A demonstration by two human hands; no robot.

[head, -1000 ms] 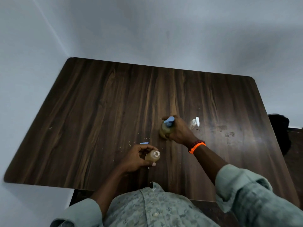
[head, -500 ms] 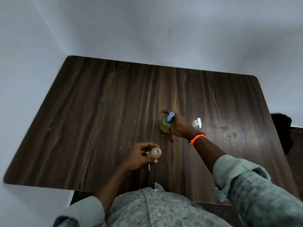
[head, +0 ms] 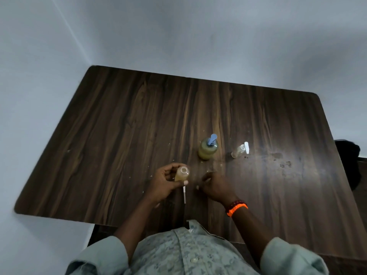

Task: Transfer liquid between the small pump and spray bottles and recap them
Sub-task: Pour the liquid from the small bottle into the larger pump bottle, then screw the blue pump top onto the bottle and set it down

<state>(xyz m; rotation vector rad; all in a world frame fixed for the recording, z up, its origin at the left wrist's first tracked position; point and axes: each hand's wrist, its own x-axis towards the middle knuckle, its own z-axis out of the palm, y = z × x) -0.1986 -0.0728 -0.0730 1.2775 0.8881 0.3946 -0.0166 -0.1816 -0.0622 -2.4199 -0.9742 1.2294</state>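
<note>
Left hand (head: pixel 165 182) has the small open bottle (head: pixel 182 173) wrapped in its fingers, mouth up and uncapped, amber liquid inside, held low over the table (head: pixel 119 135) towards the near edge at about its middle. A thin white dip tube (head: pixel 184 194) sticks out below that hand, pointing at the near edge; whether its cap lies under the palm is hidden. Right hand (head: pixel 216 186) sits just beside, to the right, fingers loosely curled and apparently holding nothing, though the blur makes that uncertain. Farther back stands the pump bottle (head: pixel 208 148), blue pump on and upright, well clear of both hands, and right of it the clear spray bottle (head: pixel 240 150), capped. Recapping looks like the step now: pick the tube piece up by its head, keep the open bottle upright and steady, thread the tube straight down the neck, then twist.
</note>
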